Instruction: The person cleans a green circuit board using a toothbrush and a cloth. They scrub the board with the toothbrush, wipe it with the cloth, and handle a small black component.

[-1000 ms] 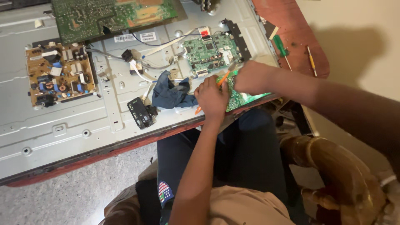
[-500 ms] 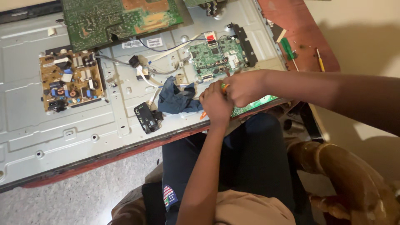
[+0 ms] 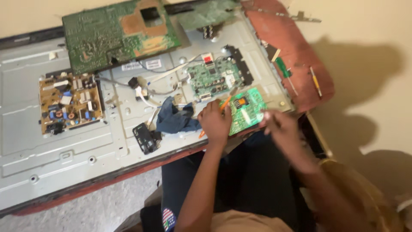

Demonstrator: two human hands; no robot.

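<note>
fingers (image 3: 213, 112) around orange tool (image 3: 225, 104)

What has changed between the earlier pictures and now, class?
The right hand has lifted off the small green board and pulled back toward the person. The left hand still holds the orange tool at the board. The blue cloth stayed put.

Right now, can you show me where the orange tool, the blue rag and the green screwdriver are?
orange tool (image 3: 225, 104): head view, on the shaft above the left hand.
blue rag (image 3: 175, 119): head view, middle of the crumpled cloth.
green screwdriver (image 3: 282, 68): head view, on its green handle.
</note>
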